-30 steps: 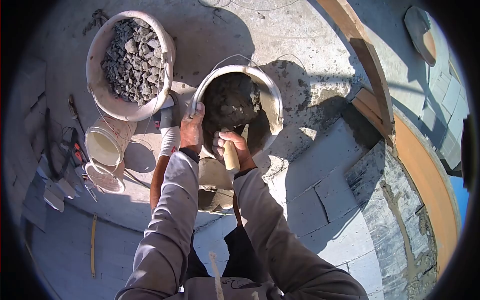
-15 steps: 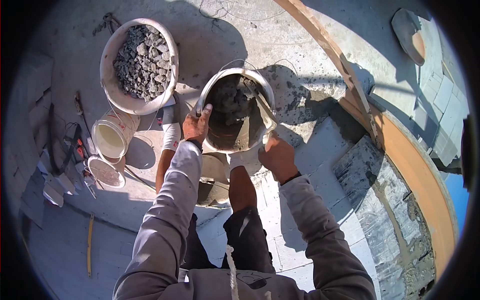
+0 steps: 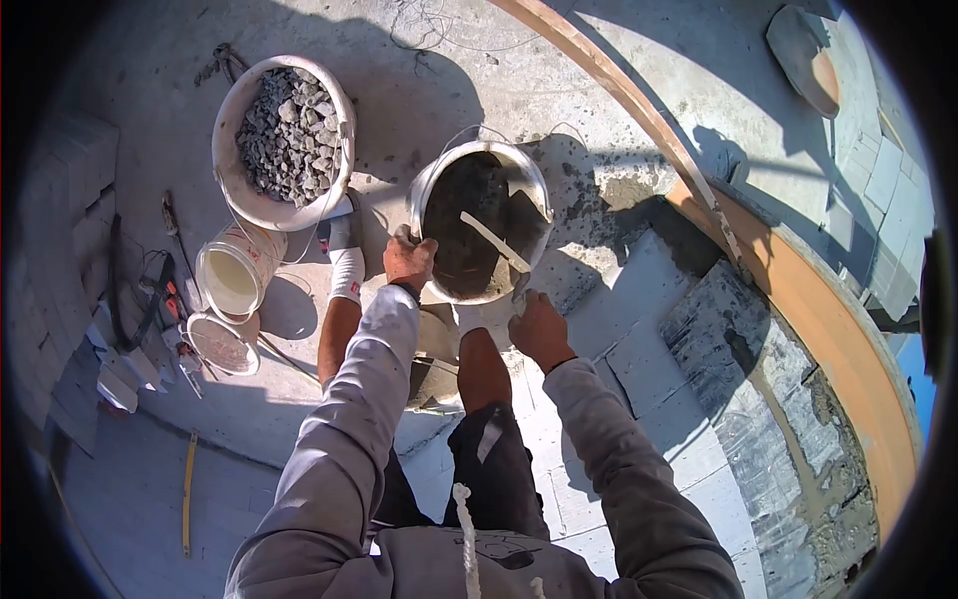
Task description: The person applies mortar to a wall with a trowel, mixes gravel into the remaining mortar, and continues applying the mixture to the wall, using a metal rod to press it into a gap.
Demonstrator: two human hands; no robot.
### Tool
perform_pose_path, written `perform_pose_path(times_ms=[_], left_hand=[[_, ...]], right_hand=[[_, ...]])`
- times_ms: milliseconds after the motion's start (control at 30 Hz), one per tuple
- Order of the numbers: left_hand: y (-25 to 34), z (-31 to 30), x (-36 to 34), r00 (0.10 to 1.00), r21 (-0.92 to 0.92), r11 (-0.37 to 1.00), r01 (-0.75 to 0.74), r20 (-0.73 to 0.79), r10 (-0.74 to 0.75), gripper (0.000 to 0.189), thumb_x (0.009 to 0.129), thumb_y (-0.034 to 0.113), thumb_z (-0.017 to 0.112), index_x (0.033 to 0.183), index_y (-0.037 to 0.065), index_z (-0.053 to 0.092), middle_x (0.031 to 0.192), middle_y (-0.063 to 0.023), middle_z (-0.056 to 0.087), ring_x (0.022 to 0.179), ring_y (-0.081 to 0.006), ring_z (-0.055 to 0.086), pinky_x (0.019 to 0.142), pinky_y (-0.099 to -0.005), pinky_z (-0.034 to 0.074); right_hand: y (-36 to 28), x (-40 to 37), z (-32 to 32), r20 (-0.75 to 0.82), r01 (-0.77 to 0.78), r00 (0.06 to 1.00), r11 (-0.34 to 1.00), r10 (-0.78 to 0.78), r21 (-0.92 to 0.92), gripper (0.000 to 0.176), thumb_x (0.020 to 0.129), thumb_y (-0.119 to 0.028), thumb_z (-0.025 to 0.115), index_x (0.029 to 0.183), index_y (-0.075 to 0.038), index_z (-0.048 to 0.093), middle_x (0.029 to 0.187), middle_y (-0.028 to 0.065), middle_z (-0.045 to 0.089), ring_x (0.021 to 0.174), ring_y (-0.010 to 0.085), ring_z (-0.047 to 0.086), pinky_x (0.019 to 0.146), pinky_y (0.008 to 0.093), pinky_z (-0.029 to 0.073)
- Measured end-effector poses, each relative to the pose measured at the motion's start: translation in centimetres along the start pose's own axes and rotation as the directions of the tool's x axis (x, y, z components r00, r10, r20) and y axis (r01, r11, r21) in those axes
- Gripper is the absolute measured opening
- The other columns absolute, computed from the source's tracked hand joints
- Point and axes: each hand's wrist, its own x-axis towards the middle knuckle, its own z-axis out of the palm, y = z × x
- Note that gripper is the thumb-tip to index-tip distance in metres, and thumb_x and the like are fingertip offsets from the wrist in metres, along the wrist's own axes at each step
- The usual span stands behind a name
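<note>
A white bucket (image 3: 418, 207) with dark grey wet mortar (image 3: 465, 205) inside stands on the ground just ahead of my feet. Its near-left rim is gripped by my left hand (image 3: 409, 260), fingers closed over the edge. My right hand (image 3: 540, 331) is wrapped round the handle of a trowel (image 3: 495, 243) at the bucket's near-right side. The trowel's pale blade, seen nearly edge-on, reaches across the bucket mouth toward the upper left. A thin wire bail (image 3: 464, 133) rises behind the far rim.
Left of the bucket stands a bucket of gravel (image 3: 289, 135), with a tipped white bucket (image 3: 232, 275) and hand tools nearer. A yellow level-like strip (image 3: 189, 494) lies lower left. To the right curve a wooden strip (image 3: 639, 110) and an orange-brown form board (image 3: 828, 329).
My right hand and the trowel have shifted toward me and left, and the blade now slants more across the bucket. My left hand stays at the rim. The whole view has shifted slightly.
</note>
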Motion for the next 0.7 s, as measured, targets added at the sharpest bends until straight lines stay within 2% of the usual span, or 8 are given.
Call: perform_pose_path(times_ms=[100,233,300,433,467,500,567,700], left_hand=[[2.5,0.1,-1.5,0.993,0.038,0.995,-0.087,0.083,0.084,0.041,0.064,0.028,0.062,0.090,-0.004,0.059,0.084,-0.0246,0.065,0.084,-0.0396,0.063,0.076,-0.0402,0.048],[4.4,-1.0,-3.8,0.981,0.146,0.970,-0.192,0.057,0.186,0.046,0.062,0.031,0.061,0.090,-0.006,0.060,0.081,-0.0244,0.065,0.081,-0.0400,0.063,0.075,-0.0410,0.048],[4.3,-3.8,-4.9,0.968,-0.055,0.976,-0.210,0.130,0.215,0.046,0.061,0.031,0.062,0.086,-0.008,0.060,0.075,-0.0235,0.063,0.073,-0.0361,0.063,0.070,-0.0400,0.048],[7.7,-10.3,-10.2,0.938,-0.147,0.953,-0.264,0.191,0.289,0.041,0.059,0.027,0.065,0.082,-0.006,0.060,0.069,-0.0142,0.061,0.063,-0.0235,0.056,0.063,-0.0359,0.046],[8.7,-11.8,-11.6,0.939,-0.169,0.950,-0.262,0.182,0.291,0.037,0.060,0.024,0.066,0.082,-0.006,0.061,0.068,-0.0121,0.061,0.063,-0.0210,0.055,0.061,-0.0345,0.045],[10.2,-13.3,-13.2,0.939,-0.192,0.945,-0.263,0.174,0.297,0.033,0.061,0.021,0.066,0.081,-0.005,0.061,0.068,-0.0100,0.061,0.062,-0.0184,0.054,0.060,-0.0332,0.045],[13.3,-16.6,-17.1,0.945,-0.252,0.944,-0.213,0.192,0.265,0.028,0.063,0.016,0.066,0.081,-0.005,0.061,0.068,-0.0079,0.060,0.062,-0.0160,0.054,0.058,-0.0313,0.044],[17.5,-22.8,-22.9,0.907,-0.412,0.895,-0.168,0.291,0.304,0.018,0.066,0.006,0.065,0.081,-0.003,0.062,0.070,-0.0038,0.059,0.064,-0.0107,0.052,0.055,-0.0268,0.041]], right_hand=[[2.9,-0.8,-2.8,-0.190,-0.052,0.981,0.987,0.022,-0.153,0.030,0.074,-0.016,0.059,0.098,0.000,0.052,0.093,0.0198,0.059,0.085,0.0365,0.063,0.074,0.0440,0.052],[4.0,-3.4,-6.4,-0.126,0.000,0.992,0.978,-0.027,-0.208,0.021,0.076,-0.015,0.057,0.092,-0.002,0.055,0.081,0.0170,0.062,0.074,0.0354,0.064,0.067,0.0434,0.052],[3.4,-5.3,-6.8,-0.158,0.156,0.967,0.955,-0.200,-0.254,0.015,0.078,-0.015,0.055,0.087,-0.004,0.057,0.074,0.0152,0.062,0.066,0.0347,0.064,0.063,0.0431,0.052],[-0.4,-7.0,-6.9,-0.248,0.187,0.943,0.969,-0.223,-0.162,0.017,0.078,-0.017,0.056,0.083,-0.003,0.062,0.073,0.0150,0.063,0.068,0.0322,0.065,0.062,0.0423,0.052],[-2.2,-7.8,-8.6,-0.121,0.302,0.936,0.929,-0.332,-0.212,0.019,0.075,-0.020,0.058,0.081,-0.003,0.064,0.075,0.0158,0.065,0.071,0.0317,0.066,0.064,0.0424,0.052],[-3.3,-8.0,-9.2,-0.137,0.306,0.932,0.932,-0.335,-0.196,0.019,0.075,-0.020,0.058,0.081,-0.003,0.064,0.075,0.0158,0.065,0.071,0.0317,0.066,0.064,0.0424,0.052],[-5.6,-9.5,-9.8,-0.136,0.608,0.769,0.781,-0.624,-0.143,0.021,0.071,-0.021,0.060,0.079,-0.003,0.064,0.075,0.0157,0.066,0.074,0.0313,0.066,0.066,0.0425,0.052],[-12.0,-16.0,-15.6,-0.035,0.594,0.804,0.804,-0.594,-0.001,0.024,0.066,-0.023,0.063,0.076,-0.001,0.064,0.076,0.0191,0.065,0.078,0.0359,0.064,0.071,0.0437,0.052]])
